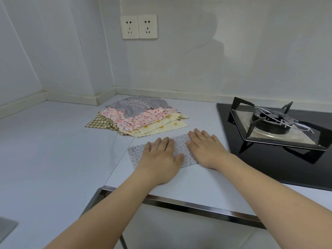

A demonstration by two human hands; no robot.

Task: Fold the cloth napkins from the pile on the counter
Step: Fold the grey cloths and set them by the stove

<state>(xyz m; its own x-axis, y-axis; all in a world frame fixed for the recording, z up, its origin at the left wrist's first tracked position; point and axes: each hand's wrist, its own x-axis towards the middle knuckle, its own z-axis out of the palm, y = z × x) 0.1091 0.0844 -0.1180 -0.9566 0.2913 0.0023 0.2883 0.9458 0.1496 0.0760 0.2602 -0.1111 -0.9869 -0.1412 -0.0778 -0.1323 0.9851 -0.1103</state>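
Note:
A folded light napkin with small dots (180,142) lies flat on the white counter (53,150), close to the front edge. My left hand (161,155) presses on its left half with straight fingers. On its right half rests my right hand (204,148), palm down and fingers spread. Behind them sits the pile of napkins (140,117): a grey dotted one on top, then pink floral, cream with yellow dots, and a green checked one sticking out at the left.
A black glass gas hob (280,159) with a metal pan support (273,121) fills the right side, right beside my right hand. Two wall sockets (139,26) are on the back wall. The counter's metal front edge (197,207) runs below my forearms.

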